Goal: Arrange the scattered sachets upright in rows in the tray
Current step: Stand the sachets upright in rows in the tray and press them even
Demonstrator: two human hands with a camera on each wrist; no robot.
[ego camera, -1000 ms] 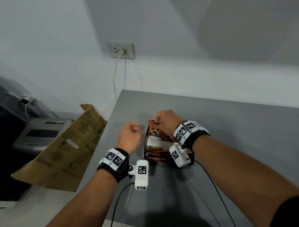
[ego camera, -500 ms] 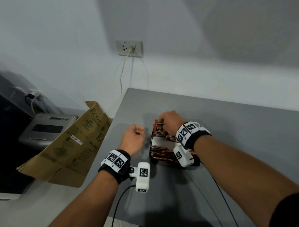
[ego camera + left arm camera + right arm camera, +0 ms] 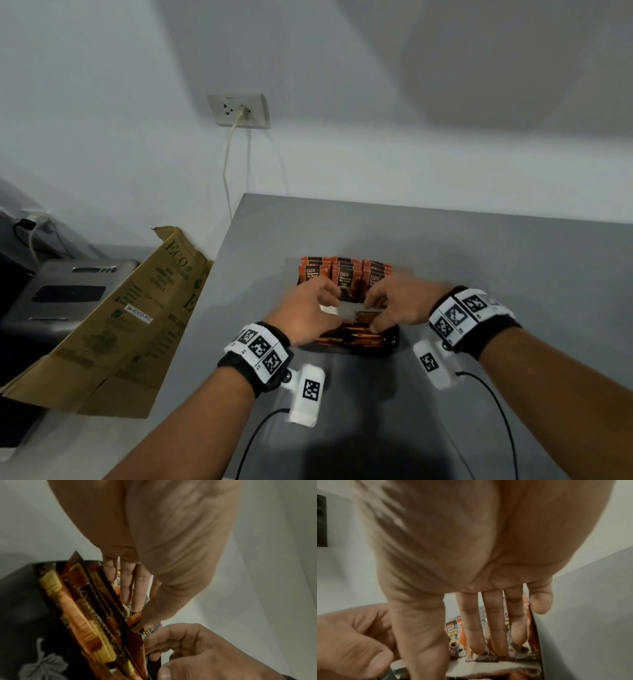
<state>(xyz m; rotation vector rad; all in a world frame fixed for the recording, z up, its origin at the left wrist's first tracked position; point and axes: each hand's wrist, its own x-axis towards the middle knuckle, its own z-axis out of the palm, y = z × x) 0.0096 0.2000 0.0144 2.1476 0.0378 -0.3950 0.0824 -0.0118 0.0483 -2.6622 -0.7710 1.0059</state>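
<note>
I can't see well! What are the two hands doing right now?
Left hand: open, fingers among the upright orange-and-black coffee sachets.
Right hand: open, fingers against them too.

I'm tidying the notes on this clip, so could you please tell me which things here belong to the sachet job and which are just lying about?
Part of the job:
- sachets, standing in rows
- black tray
- left hand and right hand, both over the tray

Lying about:
- cardboard box, flattened, beside the table
- grey device
- wall socket with its cable
</note>
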